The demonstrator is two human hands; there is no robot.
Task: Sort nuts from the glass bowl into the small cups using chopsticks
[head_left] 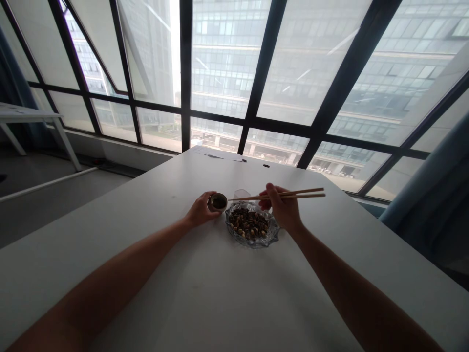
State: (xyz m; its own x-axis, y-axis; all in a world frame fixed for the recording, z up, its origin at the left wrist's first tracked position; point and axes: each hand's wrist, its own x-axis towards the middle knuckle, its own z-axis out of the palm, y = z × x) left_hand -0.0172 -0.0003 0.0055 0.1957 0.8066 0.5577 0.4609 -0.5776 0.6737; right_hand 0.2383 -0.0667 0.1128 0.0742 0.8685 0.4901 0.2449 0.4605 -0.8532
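Though transparent, bowl (271, 239) dark with pieces (250, 223)

Left grip (200, 210) around cup (218, 201); right grip (285, 209) holds chopsticks (309, 196); filled glass bowl (258, 243) on white table (205, 288).

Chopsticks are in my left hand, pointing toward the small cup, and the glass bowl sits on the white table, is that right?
Not quite: the head view shows the chopsticks in your right hand, while your left hand holds the small cup. The rest stands: the chopsticks point toward the small cup, and the glass bowl sits on the white table.
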